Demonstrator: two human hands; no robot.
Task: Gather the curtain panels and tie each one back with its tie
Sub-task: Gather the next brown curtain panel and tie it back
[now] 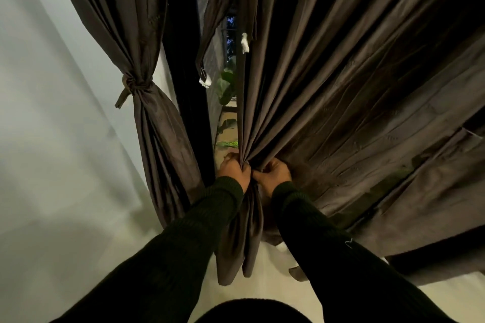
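Brown velvet right-hand curtain panel (354, 81) hangs vertically; left hand (234, 169) and right hand (273, 173) both clench its gathered folds, ungathered cloth spreading rightward.

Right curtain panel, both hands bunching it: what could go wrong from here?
1. Most of the right curtain panel is still spread wide; only its edge sits in the left hand and right hand, so far folds may be left out of the bundle.
2. Both hands are full and the loose tie hangs high up; reaching for it could let the gathers slip.
3. The left panel looks tied already; heights may end up mismatched.
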